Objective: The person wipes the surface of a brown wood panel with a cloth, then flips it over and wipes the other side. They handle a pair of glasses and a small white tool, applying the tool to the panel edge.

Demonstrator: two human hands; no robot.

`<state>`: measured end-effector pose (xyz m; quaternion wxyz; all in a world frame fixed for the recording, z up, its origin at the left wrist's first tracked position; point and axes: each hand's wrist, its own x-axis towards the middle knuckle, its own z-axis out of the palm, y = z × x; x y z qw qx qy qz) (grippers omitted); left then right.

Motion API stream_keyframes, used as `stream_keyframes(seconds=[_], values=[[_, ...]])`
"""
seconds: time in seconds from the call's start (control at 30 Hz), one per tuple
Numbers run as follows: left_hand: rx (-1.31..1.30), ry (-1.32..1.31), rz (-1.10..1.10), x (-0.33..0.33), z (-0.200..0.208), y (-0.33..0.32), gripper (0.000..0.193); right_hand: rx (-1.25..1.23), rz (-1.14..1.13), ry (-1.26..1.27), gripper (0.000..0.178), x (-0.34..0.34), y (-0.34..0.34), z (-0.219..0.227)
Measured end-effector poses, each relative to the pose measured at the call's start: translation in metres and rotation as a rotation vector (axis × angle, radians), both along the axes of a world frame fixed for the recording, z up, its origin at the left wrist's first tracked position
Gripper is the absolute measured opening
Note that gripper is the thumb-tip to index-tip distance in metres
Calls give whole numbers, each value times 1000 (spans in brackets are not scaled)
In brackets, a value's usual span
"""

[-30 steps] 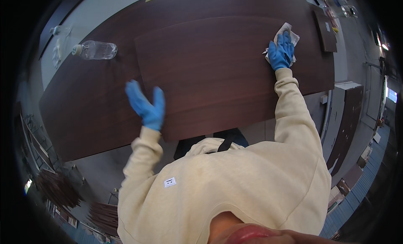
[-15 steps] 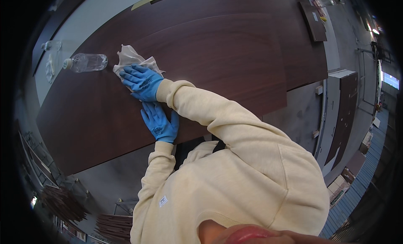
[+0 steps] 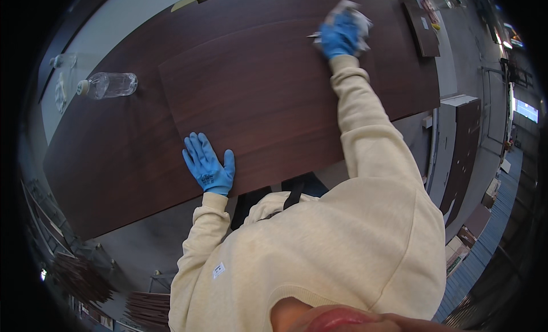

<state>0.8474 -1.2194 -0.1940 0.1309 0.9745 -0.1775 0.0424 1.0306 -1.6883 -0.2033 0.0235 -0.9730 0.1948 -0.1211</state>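
A dark brown, wood-grained panel lies flat on a larger brown board. At the panel's far right edge, my right hand, in a blue glove, presses on a crumpled white cloth and holds it. Both are slightly smeared by motion. My left hand, also gloved in blue, rests flat near the panel's near left corner, fingers stretched out and nothing in them. To its upper left, a clear plastic bottle with a whitish cap lies on its side on the board.
A second clear bottle is at the far left on a pale surface. A small brown board piece lies at the far right. Brown panels stand beyond the right edge, and stacked brown pieces are low at the left.
My right hand has swept the cloth from beside the bottle across the panel to its far right edge. My left hand has stayed nearly in place.
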Motion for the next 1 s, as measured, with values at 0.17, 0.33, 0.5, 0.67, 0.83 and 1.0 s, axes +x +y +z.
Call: stream_keyframes(seconds=[0.17,0.33,0.5,0.67,0.83,1.0], values=[[30,34,6,3,1,-1,87,24,657,-45,54,8,258,1],[2,17,18,3,0,4,85,-12,912,-139,51,-3,242,-12],[-42,3,32,0,-3,5,85,59,410,-135,68,-12,58,-38],[-379,16,461,-68,11,18,95,-21,398,-68,69,-11,44,-51],[-372,255,544,-126,-19,22,95,-82,650,-99,64,7,124,-57],[-452,225,510,-127,-26,34,97,-92,953,-42,59,51,277,0]])
